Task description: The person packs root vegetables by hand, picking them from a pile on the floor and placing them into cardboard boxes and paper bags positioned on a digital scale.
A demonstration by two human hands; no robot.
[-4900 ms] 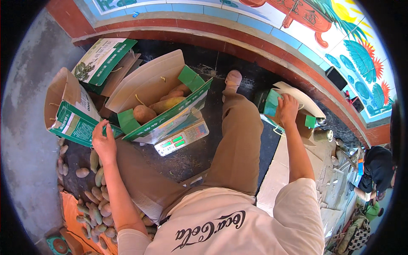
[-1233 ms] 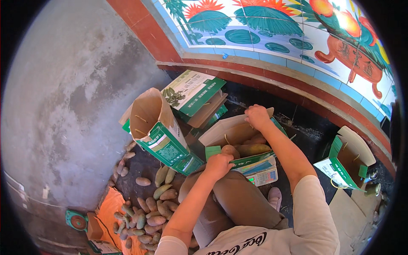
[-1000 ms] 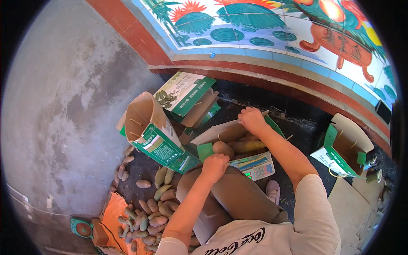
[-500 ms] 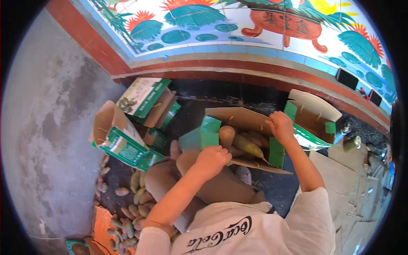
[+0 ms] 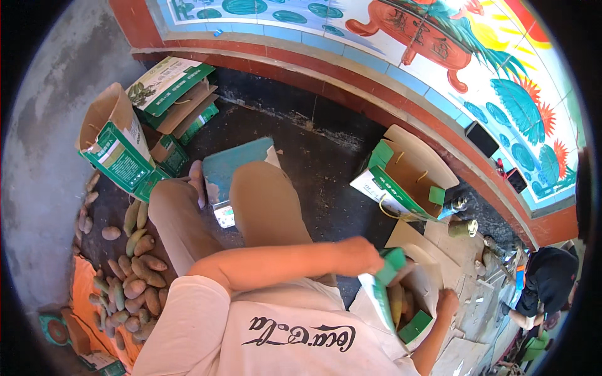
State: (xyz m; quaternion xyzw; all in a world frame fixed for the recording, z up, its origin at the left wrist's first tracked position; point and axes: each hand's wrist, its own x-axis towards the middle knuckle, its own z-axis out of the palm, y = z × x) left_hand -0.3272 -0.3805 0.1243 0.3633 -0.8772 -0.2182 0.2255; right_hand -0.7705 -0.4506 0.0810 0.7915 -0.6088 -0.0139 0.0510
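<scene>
A: Entry, nearest first. Our left hand (image 5: 360,255) is clamped on the near flap of a green-and-white carton (image 5: 401,297) at about 4 o'clock from our knees. Fingers are wrapped over the green edge.

B: Confirmed. Our right hand (image 5: 447,302) is on the carton's far side, closed against its wall. The carton sits tilted, mouth open toward us, with yellowish-brown sweet potatoes (image 5: 396,303) showing inside. It rests low right in the view, on flattened brown cardboard (image 5: 439,247).

A: Noted. Moving outward: at 9 o'clock, a loose heap of sweet potatoes (image 5: 135,276) lies on an orange cloth (image 5: 81,294) and the dark floor.

B: Between our legs, at 12 o'clock, there is a teal flat scale (image 5: 235,169), partly hidden by the knee.

A: Further, at 2 o'clock, an empty open carton (image 5: 404,178) stands well apart from the held one. At 10 to 11 o'clock, another open carton (image 5: 116,144) stands upright beside a stack of folded ones (image 5: 179,94).

B: Farthest, a painted wall (image 5: 439,50) with a red border. At 4 o'clock, far edge, another person (image 5: 545,285) crouches.
</scene>
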